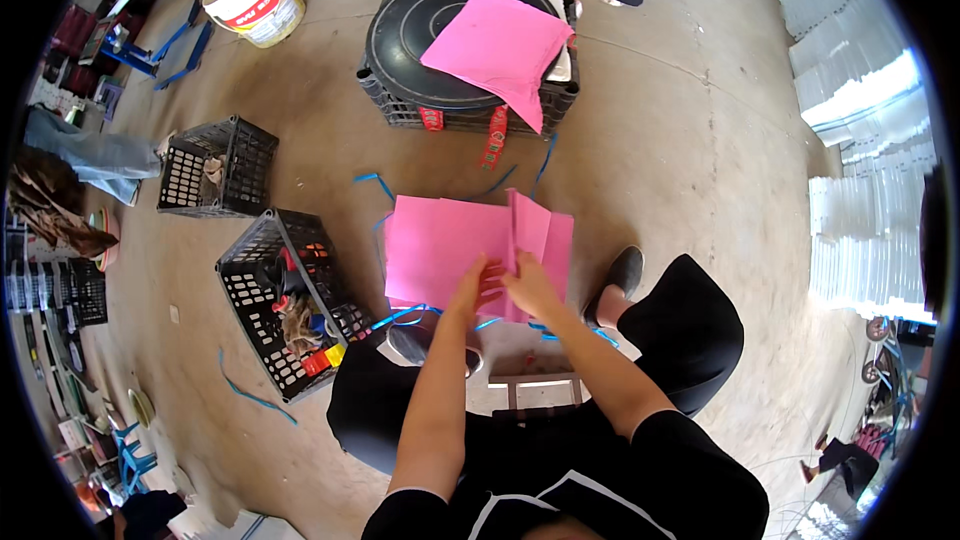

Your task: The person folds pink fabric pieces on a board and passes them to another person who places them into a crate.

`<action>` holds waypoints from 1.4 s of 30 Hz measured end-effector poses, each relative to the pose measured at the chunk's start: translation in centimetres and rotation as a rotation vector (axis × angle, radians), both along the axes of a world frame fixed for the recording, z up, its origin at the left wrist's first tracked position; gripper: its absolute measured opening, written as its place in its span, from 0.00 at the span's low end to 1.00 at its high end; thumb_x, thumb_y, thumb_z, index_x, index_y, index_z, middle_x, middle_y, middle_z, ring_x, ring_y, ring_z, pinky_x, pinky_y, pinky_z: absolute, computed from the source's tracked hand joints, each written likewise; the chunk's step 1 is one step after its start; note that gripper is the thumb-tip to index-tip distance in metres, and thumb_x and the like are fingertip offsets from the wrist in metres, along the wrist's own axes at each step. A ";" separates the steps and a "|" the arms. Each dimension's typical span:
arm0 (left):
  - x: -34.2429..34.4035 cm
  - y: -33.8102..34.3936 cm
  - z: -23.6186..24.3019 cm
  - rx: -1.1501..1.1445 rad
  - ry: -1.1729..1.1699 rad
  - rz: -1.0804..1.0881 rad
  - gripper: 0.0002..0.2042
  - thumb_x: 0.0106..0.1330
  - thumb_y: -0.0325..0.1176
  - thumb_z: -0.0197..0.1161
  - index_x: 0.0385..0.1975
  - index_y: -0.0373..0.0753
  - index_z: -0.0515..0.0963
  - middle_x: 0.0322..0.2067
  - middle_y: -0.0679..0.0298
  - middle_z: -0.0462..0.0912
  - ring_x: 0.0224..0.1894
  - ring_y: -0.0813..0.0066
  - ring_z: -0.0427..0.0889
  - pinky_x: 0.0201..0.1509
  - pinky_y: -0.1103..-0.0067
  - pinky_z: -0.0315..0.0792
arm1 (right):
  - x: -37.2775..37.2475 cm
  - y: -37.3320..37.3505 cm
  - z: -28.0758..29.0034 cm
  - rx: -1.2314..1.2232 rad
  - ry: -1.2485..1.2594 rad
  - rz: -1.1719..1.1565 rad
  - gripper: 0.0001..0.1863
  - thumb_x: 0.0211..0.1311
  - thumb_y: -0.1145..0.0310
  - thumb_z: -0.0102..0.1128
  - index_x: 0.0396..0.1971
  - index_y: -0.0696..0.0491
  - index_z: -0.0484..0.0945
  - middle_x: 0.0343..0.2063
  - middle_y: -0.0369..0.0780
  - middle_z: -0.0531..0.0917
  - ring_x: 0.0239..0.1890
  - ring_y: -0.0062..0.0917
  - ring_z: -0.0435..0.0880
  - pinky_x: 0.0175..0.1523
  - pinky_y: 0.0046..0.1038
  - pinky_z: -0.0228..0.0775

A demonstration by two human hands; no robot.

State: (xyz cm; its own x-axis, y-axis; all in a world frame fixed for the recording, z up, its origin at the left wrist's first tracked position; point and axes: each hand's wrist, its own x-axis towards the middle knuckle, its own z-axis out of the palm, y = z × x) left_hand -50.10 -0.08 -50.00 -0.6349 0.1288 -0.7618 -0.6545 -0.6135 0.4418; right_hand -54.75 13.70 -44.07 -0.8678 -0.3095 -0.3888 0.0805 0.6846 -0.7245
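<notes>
A stack of pink paper sheets (440, 250) lies low between my feet, with blue strapping around and under it. Along the right part of the stack, one pink sheet (533, 225) is folded up into a raised ridge. My right hand (530, 285) is closed on the near end of that ridge, its fingertips partly hidden. Beside it, my left hand (480, 285) rests on the stack with the fingers stretched out toward the ridge.
Ahead, a black round lid (420, 50) on a black crate bears a pink pile (495, 45). Two black crates stand at left, the nearer crate (262, 305) holding odds and ends. A white bucket (255, 0) is far left; white stacked panels (865, 230) line the right.
</notes>
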 end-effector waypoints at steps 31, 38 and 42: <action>-3.6 -7.2 -7.8 -1.315 0.019 -0.041 0.09 0.50 0.27 0.57 0.31 0.33 0.75 0.21 0.54 0.78 0.25 0.60 0.78 0.32 0.71 0.71 | -5.6 -2.6 -10.2 0.198 0.544 0.566 0.31 0.56 0.60 0.48 0.61 0.53 0.57 0.62 0.42 0.59 0.65 0.34 0.53 0.68 0.40 0.40; -3.4 -7.6 -7.2 -1.267 0.034 -0.048 0.08 0.50 0.27 0.57 0.29 0.32 0.75 0.19 0.55 0.77 0.23 0.64 0.77 0.29 0.73 0.71 | -6.5 -2.4 -11.5 0.187 0.501 0.602 0.33 0.56 0.58 0.49 0.61 0.52 0.57 0.63 0.42 0.56 0.66 0.34 0.50 0.68 0.41 0.38; -4.0 -7.6 -7.0 -1.265 0.036 -0.081 0.07 0.50 0.27 0.57 0.28 0.32 0.74 0.18 0.56 0.76 0.21 0.65 0.75 0.28 0.73 0.70 | -8.2 -2.2 -12.0 0.198 0.541 0.561 0.33 0.56 0.56 0.50 0.61 0.51 0.57 0.63 0.42 0.57 0.65 0.35 0.53 0.67 0.42 0.40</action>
State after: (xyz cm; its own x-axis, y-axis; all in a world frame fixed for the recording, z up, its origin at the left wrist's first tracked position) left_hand -54.08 -7.70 -56.95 -0.6823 -0.6346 -0.3630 -0.6454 0.2897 0.7068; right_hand -62.96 11.48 -56.03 -0.6872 -0.7245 -0.0526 -0.6410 0.6389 -0.4253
